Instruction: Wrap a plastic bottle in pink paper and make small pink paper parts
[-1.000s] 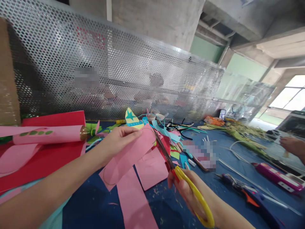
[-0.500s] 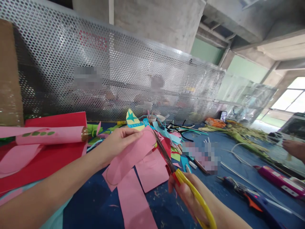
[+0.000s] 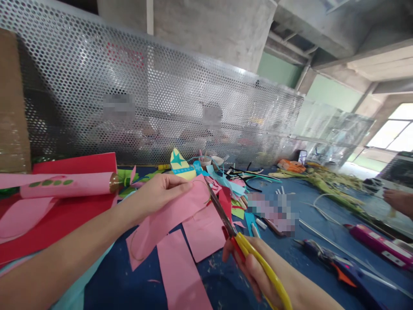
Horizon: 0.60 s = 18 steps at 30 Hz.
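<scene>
My left hand (image 3: 169, 189) pinches the upper edge of a pink paper strip (image 3: 171, 219) that has a curved line drawn near each end. In my right hand (image 3: 254, 267) is a pair of scissors (image 3: 240, 245) with yellow and red handles. Their blades reach up to the strip's right end, beside the curved line there; whether paper lies between them is hard to make out. Below the held strip, a squarish pink paper piece (image 3: 206, 234) and a long pink piece (image 3: 182, 271) lie on the blue table.
Left lies a pink paper rocket-like tube (image 3: 71, 184) on red card (image 3: 80, 217). Paper scraps and pipe cleaners crowd the middle back. On the right are a glue gun (image 3: 338, 262), a purple power strip (image 3: 380, 245) and dried husks (image 3: 335, 181). A perforated metal screen (image 3: 180, 94) stands behind.
The lower left end of the pink strip has swung left and down, and the strip has tilted slightly. My right hand and the scissors have shifted a little left.
</scene>
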Motion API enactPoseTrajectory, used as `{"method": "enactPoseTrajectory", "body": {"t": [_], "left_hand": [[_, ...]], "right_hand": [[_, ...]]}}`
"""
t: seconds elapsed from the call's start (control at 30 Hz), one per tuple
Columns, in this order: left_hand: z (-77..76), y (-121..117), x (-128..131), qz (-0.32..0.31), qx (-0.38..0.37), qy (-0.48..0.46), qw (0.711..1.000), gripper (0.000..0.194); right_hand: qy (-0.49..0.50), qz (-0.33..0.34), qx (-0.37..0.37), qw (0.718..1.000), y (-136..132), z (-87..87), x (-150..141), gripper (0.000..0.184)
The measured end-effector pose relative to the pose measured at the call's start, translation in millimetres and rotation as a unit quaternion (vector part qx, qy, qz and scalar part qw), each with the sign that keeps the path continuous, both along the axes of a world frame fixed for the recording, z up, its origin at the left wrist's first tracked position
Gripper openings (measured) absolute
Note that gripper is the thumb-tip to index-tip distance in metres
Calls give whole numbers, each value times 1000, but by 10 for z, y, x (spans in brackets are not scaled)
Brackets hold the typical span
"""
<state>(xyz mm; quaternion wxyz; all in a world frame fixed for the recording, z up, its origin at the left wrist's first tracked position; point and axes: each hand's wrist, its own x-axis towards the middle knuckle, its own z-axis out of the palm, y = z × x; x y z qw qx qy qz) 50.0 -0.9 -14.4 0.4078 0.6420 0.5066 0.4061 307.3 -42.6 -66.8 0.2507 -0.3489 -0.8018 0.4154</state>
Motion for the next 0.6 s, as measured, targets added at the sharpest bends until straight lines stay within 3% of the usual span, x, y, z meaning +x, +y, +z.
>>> {"method": "enactPoseTrajectory", "body": {"t": [0.23, 0.6], "left_hand": [[29, -66, 57, -31, -17, 2, 999, 35], [4, -41, 68, -41, -11, 17, 999, 34]], "right_hand": [[-39, 24, 29, 999, 42, -30, 96, 69], [-17, 39, 52, 998, 35, -17, 68, 61]]}}
